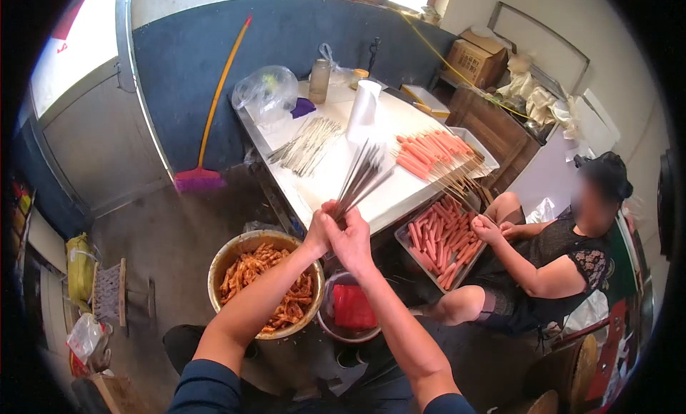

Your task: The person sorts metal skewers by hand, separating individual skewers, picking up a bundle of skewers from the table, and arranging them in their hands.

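A bundle of thin dark skewers (366,176) fans upward from between my two hands, in front of the table's near edge. My left hand (319,232) and my right hand (349,239) are pressed together, closed around the bundle's lower end. Below my left forearm sits a large basin (214,285) of reddish-brown seasoned meat pieces (246,265). A smaller bucket (330,329) with a red item (354,307) inside stands under my right forearm. On the white table (314,192), more loose skewers (309,146) lie spread out.
Skewered sausages (432,153) lie on the table's right side, near a plastic roll (364,103), a jar (319,81) and a clear bag (266,92). A seated co-worker (536,264) works beside a tray of sausages (444,235). A broom (214,106) leans against the wall.
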### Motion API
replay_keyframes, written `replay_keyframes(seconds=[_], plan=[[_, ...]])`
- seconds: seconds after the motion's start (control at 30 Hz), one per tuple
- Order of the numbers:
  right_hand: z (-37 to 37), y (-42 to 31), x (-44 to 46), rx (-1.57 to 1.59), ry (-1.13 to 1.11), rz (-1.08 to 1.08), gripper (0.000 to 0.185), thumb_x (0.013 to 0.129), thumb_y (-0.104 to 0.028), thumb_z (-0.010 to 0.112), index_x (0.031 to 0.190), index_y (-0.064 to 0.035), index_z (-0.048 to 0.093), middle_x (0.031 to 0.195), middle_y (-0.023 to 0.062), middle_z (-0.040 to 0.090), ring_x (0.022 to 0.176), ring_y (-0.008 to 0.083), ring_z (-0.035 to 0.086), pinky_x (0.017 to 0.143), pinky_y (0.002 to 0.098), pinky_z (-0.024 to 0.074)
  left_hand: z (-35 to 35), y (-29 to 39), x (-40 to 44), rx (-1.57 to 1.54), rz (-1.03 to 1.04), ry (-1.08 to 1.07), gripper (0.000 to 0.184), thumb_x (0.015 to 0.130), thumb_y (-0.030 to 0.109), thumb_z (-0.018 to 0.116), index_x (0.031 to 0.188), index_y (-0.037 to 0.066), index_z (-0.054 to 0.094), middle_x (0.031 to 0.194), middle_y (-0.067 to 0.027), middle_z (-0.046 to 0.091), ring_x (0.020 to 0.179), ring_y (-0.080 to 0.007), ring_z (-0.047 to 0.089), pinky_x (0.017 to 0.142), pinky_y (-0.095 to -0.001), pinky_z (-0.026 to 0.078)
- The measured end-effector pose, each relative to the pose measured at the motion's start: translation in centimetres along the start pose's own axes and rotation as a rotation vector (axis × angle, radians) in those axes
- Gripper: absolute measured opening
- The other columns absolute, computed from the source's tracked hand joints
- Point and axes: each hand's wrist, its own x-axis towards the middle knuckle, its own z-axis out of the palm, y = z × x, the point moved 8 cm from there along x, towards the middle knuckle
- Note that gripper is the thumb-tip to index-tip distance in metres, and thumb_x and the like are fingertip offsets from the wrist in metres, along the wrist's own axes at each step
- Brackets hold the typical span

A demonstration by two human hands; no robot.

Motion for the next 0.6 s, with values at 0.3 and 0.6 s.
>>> replay_keyframes(seconds=[0.3, 0.6], plan=[[5.2, -4.9, -9.1, -0.139, -0.259, -0.427, 0.030, 0.071, -0.004, 0.059, 0.101, -0.0021, 0.058, 0.109, 0.0153, 0.060, 0.112, 0.0335, 0.051, 0.093, 0.0427, 0.0380, -6.5, 2.1, -9.9, 0.330, 0.289, -0.008, 0.016, 0.065, 0.016, 0.065, 0.073, 0.003, 0.062, 0.070, -0.0097, 0.062, 0.066, -0.0233, 0.063, 0.058, -0.0309, 0.048], [8.7, -6.9, -14.9, -0.069, -0.348, -0.463, 0.030, 0.075, -0.007, 0.061, 0.104, -0.0003, 0.057, 0.111, 0.0161, 0.058, 0.111, 0.0321, 0.051, 0.098, 0.0409, 0.0380, -10.4, 8.0, -17.1, 0.681, 0.635, 0.031, 0.027, 0.063, 0.025, 0.069, 0.071, 0.001, 0.058, 0.071, -0.0123, 0.062, 0.066, -0.0274, 0.062, 0.057, -0.0328, 0.047]])
